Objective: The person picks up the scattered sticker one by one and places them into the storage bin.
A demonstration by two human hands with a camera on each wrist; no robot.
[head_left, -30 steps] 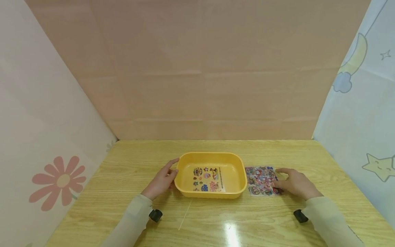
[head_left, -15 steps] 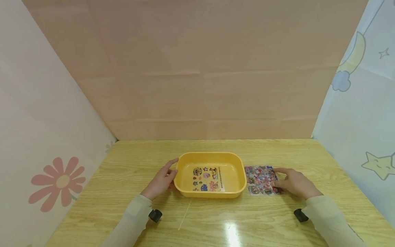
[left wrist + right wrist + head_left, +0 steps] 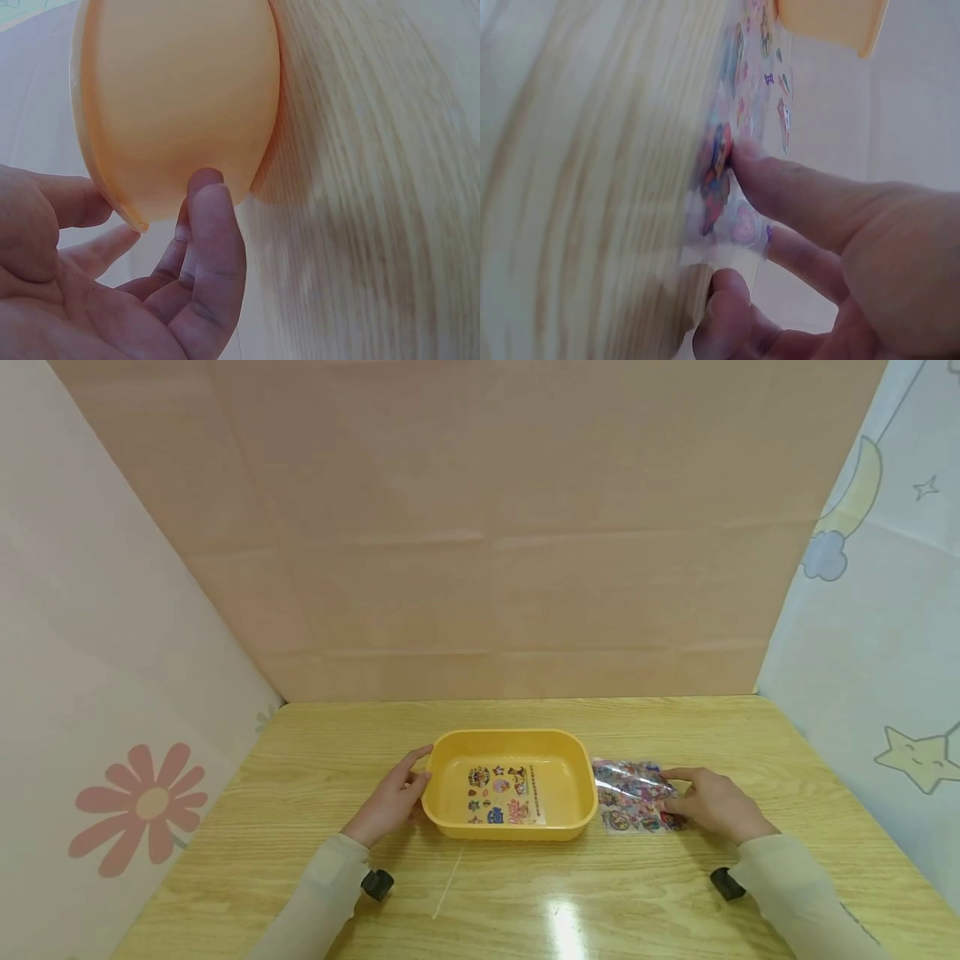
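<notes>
A yellow plastic basin (image 3: 512, 832) stands in the middle of the table in the head view. At its left end my left hand (image 3: 392, 802) holds it, fingers against the rim and outer wall, as the left wrist view also shows on the basin (image 3: 180, 90). To the basin's right lies a clear sticker sheet (image 3: 630, 797) with colourful cartoon prints. My right hand (image 3: 716, 806) pinches the sheet's right edge. In the right wrist view the thumb (image 3: 780, 180) presses on the printed sticker sheet (image 3: 739, 225), whose near end looks slightly raised.
Printed cartoon stickers (image 3: 501, 797) show at the bottom of the basin. A thin pale strip (image 3: 450, 883) lies on the wooden table (image 3: 337, 743) in front. A beige backdrop (image 3: 480, 568) rises behind, with patterned white panels at both sides.
Glare has appeared across the sticker sheet, which now looks bent or tilted. My right hand has barely shifted. The left hand and basin stay as they were.
</notes>
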